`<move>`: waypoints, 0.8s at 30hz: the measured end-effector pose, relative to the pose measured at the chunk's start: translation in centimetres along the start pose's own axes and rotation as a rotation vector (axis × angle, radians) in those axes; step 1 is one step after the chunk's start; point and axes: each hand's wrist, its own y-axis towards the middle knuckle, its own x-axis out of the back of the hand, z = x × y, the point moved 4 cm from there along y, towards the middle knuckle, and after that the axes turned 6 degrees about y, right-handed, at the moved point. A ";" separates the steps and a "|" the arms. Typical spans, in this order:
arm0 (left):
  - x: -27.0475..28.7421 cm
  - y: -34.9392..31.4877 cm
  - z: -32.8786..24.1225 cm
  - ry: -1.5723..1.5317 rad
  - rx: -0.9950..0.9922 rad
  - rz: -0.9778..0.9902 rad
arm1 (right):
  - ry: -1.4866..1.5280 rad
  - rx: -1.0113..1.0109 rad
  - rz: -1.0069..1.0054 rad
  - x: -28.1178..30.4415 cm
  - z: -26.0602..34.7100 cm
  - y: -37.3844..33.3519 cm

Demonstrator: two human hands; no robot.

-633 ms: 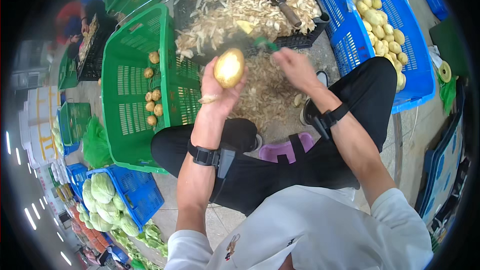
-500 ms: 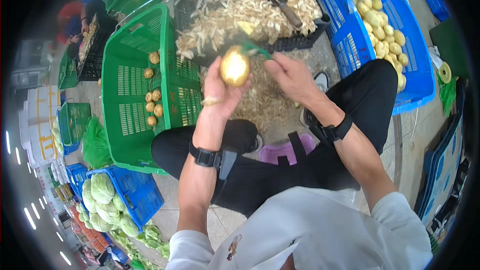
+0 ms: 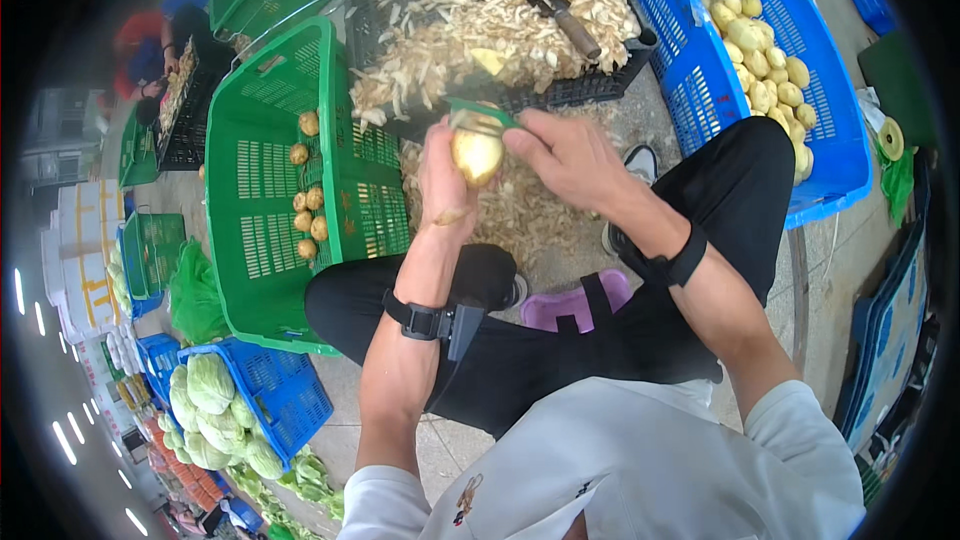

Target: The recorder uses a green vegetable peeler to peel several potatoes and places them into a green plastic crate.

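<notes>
My left hand [image 3: 447, 180] is closed around a potato [image 3: 478, 157], holding it in front of me with its pale, partly peeled side up. A green peeler [image 3: 487, 116] is gripped in my right hand [image 3: 568, 157], its blade lying across the top of the potato. A strip of peel clings to my left wrist. Just beyond my hands, a black crate [image 3: 640, 52] bears a heap of potato peelings [image 3: 480, 25]. On that heap lies a knife with a brown handle [image 3: 575, 32].
To my left, a green basket [image 3: 335, 120] holds several unpeeled potatoes [image 3: 309, 123]. At the right stands a blue basket [image 3: 690, 70] of peeled potatoes [image 3: 760, 65]. Cabbages [image 3: 215, 410] fill a blue crate [image 3: 285, 395] at lower left. Another person [image 3: 140, 50] works at far left.
The peeler has come left onto the potato from its right side, and my right hand has moved closer to my left. The potato has turned and is partly covered by the peeler.
</notes>
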 end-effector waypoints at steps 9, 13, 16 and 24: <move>-0.6 0.2 -0.9 -0.049 0.113 0.251 | 0.088 -0.136 0.003 -0.3 -0.4 -0.7; -0.7 0.2 0.0 -0.230 0.211 0.088 | -0.018 0.071 -0.052 -1.0 -1.3 0.0; -1.0 1.1 0.2 -0.312 0.319 0.136 | -0.072 -0.182 -0.108 0.8 -5.7 1.8; -0.4 0.9 0.8 -0.391 0.272 0.057 | -0.013 0.202 -0.038 -2.4 0.9 -1.6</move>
